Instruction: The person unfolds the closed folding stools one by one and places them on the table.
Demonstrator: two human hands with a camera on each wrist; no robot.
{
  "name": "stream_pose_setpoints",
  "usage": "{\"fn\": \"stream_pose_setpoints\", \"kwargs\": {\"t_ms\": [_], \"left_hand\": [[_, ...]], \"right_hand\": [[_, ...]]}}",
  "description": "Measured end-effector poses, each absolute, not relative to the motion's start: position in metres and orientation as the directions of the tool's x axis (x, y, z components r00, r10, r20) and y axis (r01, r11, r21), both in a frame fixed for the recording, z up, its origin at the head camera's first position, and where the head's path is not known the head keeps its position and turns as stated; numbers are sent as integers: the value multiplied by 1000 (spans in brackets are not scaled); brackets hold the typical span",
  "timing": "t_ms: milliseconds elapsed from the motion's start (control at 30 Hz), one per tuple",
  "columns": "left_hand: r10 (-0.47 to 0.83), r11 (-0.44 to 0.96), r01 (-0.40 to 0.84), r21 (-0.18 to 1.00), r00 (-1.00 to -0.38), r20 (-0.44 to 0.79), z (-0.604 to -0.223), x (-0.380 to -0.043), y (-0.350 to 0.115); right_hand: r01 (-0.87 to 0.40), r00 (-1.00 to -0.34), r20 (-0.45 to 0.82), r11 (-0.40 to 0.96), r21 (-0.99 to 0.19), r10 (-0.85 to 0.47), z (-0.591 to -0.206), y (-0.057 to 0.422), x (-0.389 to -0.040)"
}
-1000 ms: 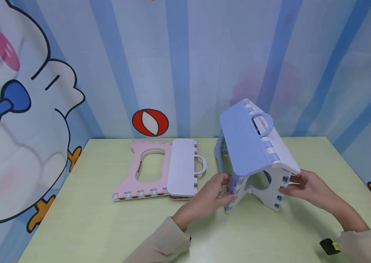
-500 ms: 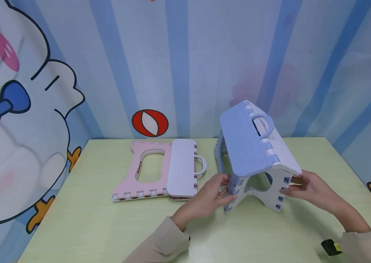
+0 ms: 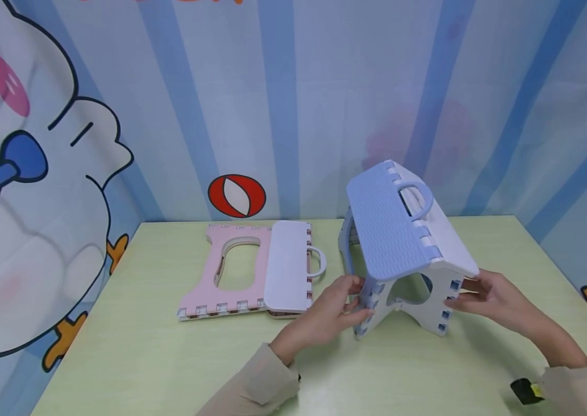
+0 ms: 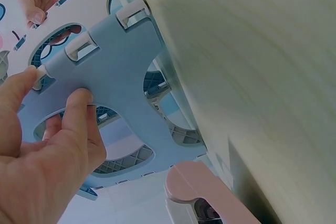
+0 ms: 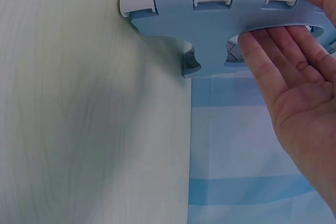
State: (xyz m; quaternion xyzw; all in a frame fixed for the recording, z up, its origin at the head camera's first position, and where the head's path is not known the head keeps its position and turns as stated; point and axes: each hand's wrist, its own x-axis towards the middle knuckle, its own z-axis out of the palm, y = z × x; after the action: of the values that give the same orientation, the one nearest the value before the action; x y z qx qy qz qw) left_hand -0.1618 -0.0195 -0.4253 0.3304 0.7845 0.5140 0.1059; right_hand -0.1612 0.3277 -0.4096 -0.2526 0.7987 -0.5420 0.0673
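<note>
A blue and white folding stool [image 3: 389,222] stands half unfolded on the table, its two seat halves sloping like a roof with a blue loop handle at the ridge. My left hand [image 3: 331,313] grips the near edge of its blue left leg panel [image 4: 121,61]. In the left wrist view, the thumb lies by the hinge edge and fingers reach into the oval cutout. On the other side my right hand [image 3: 496,297] holds the right leg panel [image 5: 210,19]. Its thumb is on the hinged edge, and its fingers reach into the opening in the right wrist view.
A pink and white folding stool [image 3: 238,254] lies folded flat to the left, its loop handle toward the blue one. Behind the pale green table [image 3: 132,358] hangs a striped blue curtain [image 3: 319,104] with cartoon figures. A small black object [image 3: 526,392] hangs by the right sleeve.
The right side of the blue stool has shifted slightly to the right together with my right hand. My left hand keeps its hold, and the pink stool stays where it was.
</note>
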Motion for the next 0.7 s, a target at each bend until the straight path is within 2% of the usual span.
{"fn": "stream_pose_setpoints", "kwargs": {"t_ms": [700], "left_hand": [[641,256,377,890,-755,136,-423,-164,-22]], "right_hand": [[-298,-874,144,279,-913,-463,-410,329,-159]]}}
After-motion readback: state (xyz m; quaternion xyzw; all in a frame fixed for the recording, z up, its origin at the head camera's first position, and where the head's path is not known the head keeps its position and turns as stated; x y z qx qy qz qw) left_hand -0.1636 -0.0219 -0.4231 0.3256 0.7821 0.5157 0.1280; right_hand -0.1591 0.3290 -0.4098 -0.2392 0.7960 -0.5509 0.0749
